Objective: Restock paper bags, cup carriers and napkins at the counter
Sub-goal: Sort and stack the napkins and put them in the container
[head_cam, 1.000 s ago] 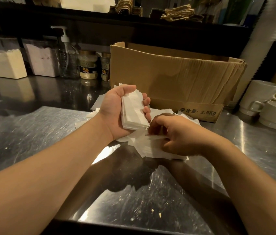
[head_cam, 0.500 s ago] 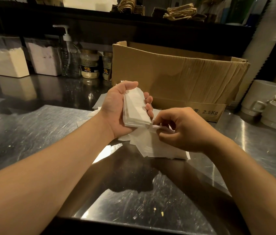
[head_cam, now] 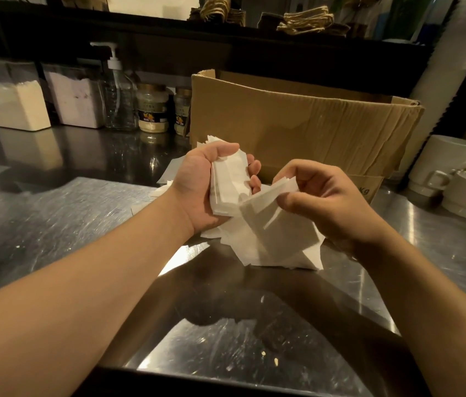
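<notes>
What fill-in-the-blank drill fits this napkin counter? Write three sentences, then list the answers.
1. The left hand grips a ___ of napkins.
2. The right hand pinches a single ___ above the loose pile.
3. Behind both hands stands an open ___ box.

Answers: stack; napkin; cardboard

Both forearms extended; left hand [head_cam: 206, 184] cupped palm-up, right hand [head_cam: 320, 196] pinching.
</notes>
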The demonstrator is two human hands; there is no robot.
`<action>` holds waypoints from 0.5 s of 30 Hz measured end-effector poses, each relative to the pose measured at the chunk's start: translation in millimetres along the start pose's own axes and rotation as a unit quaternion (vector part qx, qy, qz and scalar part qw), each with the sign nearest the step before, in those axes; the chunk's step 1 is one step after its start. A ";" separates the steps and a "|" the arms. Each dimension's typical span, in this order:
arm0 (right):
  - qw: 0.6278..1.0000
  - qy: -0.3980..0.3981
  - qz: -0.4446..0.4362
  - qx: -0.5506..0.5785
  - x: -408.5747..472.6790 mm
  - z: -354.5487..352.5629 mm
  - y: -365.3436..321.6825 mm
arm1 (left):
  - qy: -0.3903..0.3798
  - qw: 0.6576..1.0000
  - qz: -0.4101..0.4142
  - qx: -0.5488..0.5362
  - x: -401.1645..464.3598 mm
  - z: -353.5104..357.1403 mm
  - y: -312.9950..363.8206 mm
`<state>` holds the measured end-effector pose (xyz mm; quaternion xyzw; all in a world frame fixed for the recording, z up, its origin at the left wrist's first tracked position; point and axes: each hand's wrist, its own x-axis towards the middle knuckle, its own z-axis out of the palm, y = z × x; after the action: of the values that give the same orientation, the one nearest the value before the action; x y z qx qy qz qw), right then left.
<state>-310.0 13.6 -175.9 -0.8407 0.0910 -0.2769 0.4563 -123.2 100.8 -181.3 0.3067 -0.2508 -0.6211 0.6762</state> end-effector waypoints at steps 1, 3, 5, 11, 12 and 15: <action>0.999 0.004 0.009 0.039 0.7 -1.1 0.6 | 0.001 1.000 0.001 0.010 0.4 0.1 -0.5; 0.994 0.018 0.021 0.102 2.4 -1.3 0.6 | 0.000 1.000 -0.003 0.026 1.9 0.5 -2.3; 0.987 0.042 0.036 0.152 4.1 0.3 0.4 | -0.008 0.998 -0.012 0.054 2.1 1.2 -5.3; 0.960 0.143 0.154 0.187 10.7 7.3 4.6 | -0.037 0.993 -0.022 0.114 1.5 1.6 -8.9; 0.953 0.155 0.174 0.192 11.1 8.4 5.5 | -0.043 0.992 -0.019 0.117 2.0 1.9 -9.8; 0.936 0.169 0.221 0.216 10.5 11.5 4.2 | -0.050 0.990 -0.021 0.134 1.7 4.9 -13.9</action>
<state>-294.6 15.2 -180.3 -0.6214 0.2880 -0.3205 0.6544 -136.1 98.1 -188.1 0.3678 -0.3590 -0.6105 0.6026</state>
